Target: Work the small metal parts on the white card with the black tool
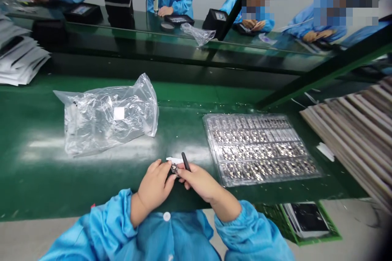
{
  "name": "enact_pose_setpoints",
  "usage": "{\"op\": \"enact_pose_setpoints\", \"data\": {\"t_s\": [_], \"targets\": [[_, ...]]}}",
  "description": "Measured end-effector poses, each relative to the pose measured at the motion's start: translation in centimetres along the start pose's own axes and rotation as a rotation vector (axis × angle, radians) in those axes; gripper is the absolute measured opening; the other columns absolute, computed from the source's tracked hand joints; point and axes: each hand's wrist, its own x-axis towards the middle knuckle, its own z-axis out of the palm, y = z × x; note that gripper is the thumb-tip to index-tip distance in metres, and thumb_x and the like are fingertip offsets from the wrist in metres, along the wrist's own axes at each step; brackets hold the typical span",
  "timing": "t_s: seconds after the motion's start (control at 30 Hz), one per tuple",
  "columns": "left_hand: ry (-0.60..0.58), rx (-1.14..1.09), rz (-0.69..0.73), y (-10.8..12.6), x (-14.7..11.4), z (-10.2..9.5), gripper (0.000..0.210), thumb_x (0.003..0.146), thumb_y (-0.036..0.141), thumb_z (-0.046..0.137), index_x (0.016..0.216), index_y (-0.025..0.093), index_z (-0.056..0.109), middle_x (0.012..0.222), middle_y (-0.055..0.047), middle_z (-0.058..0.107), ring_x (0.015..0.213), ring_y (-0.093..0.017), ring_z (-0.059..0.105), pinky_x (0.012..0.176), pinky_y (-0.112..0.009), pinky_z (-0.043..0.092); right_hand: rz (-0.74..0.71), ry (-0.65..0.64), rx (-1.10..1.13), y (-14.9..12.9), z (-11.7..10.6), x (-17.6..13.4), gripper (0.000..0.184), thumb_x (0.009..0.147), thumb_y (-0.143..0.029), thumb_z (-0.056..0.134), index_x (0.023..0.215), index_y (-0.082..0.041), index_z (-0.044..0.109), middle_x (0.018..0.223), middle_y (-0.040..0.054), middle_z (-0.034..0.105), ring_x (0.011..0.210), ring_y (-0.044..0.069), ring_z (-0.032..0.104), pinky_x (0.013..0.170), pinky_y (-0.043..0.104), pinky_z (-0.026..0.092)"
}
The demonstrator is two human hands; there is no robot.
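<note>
At the front edge of the green bench my left hand (156, 184) is closed, its fingertips pinching a small electronic part (174, 168) with bits of metal on it. My right hand (199, 181) meets it from the other side, closed around a slim black tool (185, 161) like a pen or tweezers; its tip is hidden by the fingers. A narrow white strip (174, 160) lies just beyond the fingertips. To the right of my right hand sits a clear plastic tray (216, 159) with rows of many similar small parts.
A clear plastic bag (92, 130) with a white label lies on the left of the bench (36, 179). Stacked sheets (352, 130) stand at the right, papers (21, 57) at the far left. A green crate (333, 232) is below. Several co-workers sit beyond the shelf.
</note>
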Motion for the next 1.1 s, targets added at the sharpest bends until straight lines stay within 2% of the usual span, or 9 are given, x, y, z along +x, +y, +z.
{"op": "enact_pose_setpoints", "data": {"t_s": [0.17, 0.23, 0.33, 0.5, 0.83, 0.9, 1.0, 1.1], "targets": [[-0.01, 0.019, -0.007, -0.1, 0.1, 0.1, 0.037, 0.084, 0.034, 0.042, 0.113, 0.011, 0.049, 0.103, -0.011, 0.064, 0.1, -0.026, 0.056, 0.083, -0.041, 0.049, -0.037, 0.032, -0.145, 0.0, 0.2, -0.4, 0.029, 0.073, -0.028, 0.055, 0.1, -0.017, 0.059, 0.07, -0.003, 0.058, 0.051, 0.008, 0.049, 0.055, 0.022, 0.04], [-0.01, 0.025, -0.015, -0.2, 0.1, 0.2, 0.037, 0.084, 0.034, 0.041, 0.112, 0.011, 0.049, 0.102, -0.011, 0.064, 0.1, -0.025, 0.057, 0.084, -0.04, 0.049, -0.043, 0.022, -0.131, 0.2, 0.3, -0.3, 0.03, 0.072, -0.027, 0.055, 0.1, -0.017, 0.059, 0.075, -0.0025, 0.059, 0.052, 0.007, 0.049, 0.056, 0.022, 0.041], [-0.035, 0.029, -0.009, -0.3, 0.1, 0.2, 0.037, 0.083, 0.032, 0.043, 0.112, 0.011, 0.049, 0.103, -0.011, 0.064, 0.1, -0.026, 0.056, 0.084, -0.04, 0.049, -0.038, 0.004, 0.019, 0.9, 0.4, 0.4, 0.03, 0.072, -0.026, 0.054, 0.1, -0.015, 0.058, 0.073, -0.0019, 0.057, 0.05, 0.007, 0.047, 0.05, 0.021, 0.04], [-0.078, 0.042, -0.006, -0.3, 0.1, 0.1, 0.037, 0.082, 0.031, 0.044, 0.113, 0.012, 0.049, 0.105, -0.01, 0.063, 0.102, -0.026, 0.055, 0.084, -0.042, 0.048, -0.017, 0.016, 0.33, 2.1, 0.6, 1.2, 0.029, 0.07, -0.028, 0.058, 0.096, -0.015, 0.057, 0.071, 0.001, 0.056, 0.061, 0.011, 0.054, 0.044, 0.018, 0.042], [-0.074, 0.019, -0.025, -0.2, 0.3, 0.0, 0.037, 0.083, 0.034, 0.042, 0.112, 0.011, 0.051, 0.102, -0.011, 0.065, 0.101, -0.026, 0.056, 0.085, -0.041, 0.048, 0.009, 0.015, 0.436, 2.4, 0.3, 1.6, 0.031, 0.067, -0.024, 0.064, 0.094, -0.015, 0.053, 0.069, -0.0006, 0.056, 0.058, 0.011, 0.056, 0.045, 0.02, 0.047], [-0.068, 0.013, -0.037, -0.2, 0.3, 0.0, 0.038, 0.083, 0.035, 0.042, 0.112, 0.011, 0.051, 0.102, -0.011, 0.064, 0.102, -0.026, 0.056, 0.085, -0.041, 0.048, -0.009, 0.006, 0.39, 2.4, 0.2, 1.6, 0.028, 0.068, -0.023, 0.063, 0.093, -0.016, 0.054, 0.068, -0.0019, 0.056, 0.056, 0.01, 0.055, 0.047, 0.02, 0.046], [-0.056, 0.012, -0.05, -0.3, 0.3, 0.1, 0.039, 0.084, 0.034, 0.041, 0.114, 0.01, 0.049, 0.103, -0.011, 0.064, 0.103, -0.026, 0.055, 0.083, -0.041, 0.048, -0.072, 0.041, 0.159, 2.4, 0.5, 1.1, 0.021, 0.072, -0.026, 0.058, 0.091, -0.017, 0.057, 0.067, -0.0025, 0.059, 0.05, 0.009, 0.054, 0.052, 0.023, 0.046], [-0.036, -0.023, -0.029, -0.4, 0.3, 0.0, 0.035, 0.083, 0.027, 0.041, 0.114, 0.012, 0.049, 0.102, -0.01, 0.065, 0.101, -0.024, 0.056, 0.085, -0.041, 0.048, -0.238, 0.158, -0.147, 2.5, 1.2, 0.4, 0.015, 0.077, -0.027, 0.052, 0.086, -0.019, 0.061, 0.075, 0.0011, 0.064, 0.063, 0.015, 0.06, 0.064, 0.03, 0.049]]}}
